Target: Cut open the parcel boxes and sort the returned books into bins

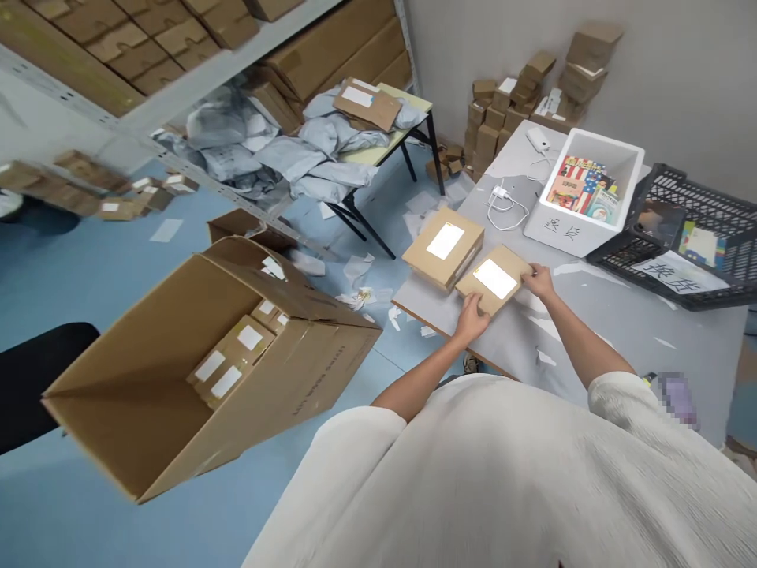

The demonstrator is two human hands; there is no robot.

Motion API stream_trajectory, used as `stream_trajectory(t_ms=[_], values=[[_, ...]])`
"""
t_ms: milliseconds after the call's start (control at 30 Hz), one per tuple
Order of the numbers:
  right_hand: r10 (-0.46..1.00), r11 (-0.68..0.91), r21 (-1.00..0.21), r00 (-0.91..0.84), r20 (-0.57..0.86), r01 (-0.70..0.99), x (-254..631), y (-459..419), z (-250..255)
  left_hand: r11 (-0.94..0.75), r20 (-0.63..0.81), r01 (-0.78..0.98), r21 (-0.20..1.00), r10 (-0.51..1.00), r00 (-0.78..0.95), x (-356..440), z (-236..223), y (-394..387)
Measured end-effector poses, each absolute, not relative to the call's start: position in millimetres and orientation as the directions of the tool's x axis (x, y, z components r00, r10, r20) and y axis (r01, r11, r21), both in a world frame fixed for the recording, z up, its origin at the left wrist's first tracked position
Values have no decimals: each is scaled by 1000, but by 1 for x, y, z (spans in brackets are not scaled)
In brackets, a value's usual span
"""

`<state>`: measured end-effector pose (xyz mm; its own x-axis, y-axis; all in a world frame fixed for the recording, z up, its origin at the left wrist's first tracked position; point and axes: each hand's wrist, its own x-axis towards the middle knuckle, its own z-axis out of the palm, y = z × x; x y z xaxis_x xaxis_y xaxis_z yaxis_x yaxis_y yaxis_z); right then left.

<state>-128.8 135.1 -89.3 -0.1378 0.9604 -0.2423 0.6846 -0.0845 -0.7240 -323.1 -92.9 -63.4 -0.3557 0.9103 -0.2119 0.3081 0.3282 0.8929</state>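
Observation:
A flat brown cardboard parcel [480, 298] with a white label lies near the left corner of the grey table. My left hand [472, 317] grips its near edge, fingers closed on it. At its right end my right hand [538, 282] is closed around the corner. Just left of this parcel, and close against it, sits a stack of similar brown parcels [414, 254], the top one bearing a white label. The undersides of both parcels and some of my fingertips are hidden.
On the table [597, 331] stand a white foam box [553, 229] of books, a black crate [725, 292] and a white cable [502, 222]. A large open carton [319, 371] holding labelled parcels is at left. Grey bags [296, 158] cover a small table behind. Paper scraps litter the floor.

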Motion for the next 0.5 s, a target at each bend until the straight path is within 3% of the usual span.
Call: stream_trajectory(t_ms=[267, 500], values=[[987, -158, -760, 122, -103, 630, -22, 80, -56, 191, -125, 373, 908, 973, -195, -278, -44, -57], [886, -426, -725, 410, -215, 541, 63, -10, -45, 81, -101, 443, 893, 995, 21, -213, -45, -24]])
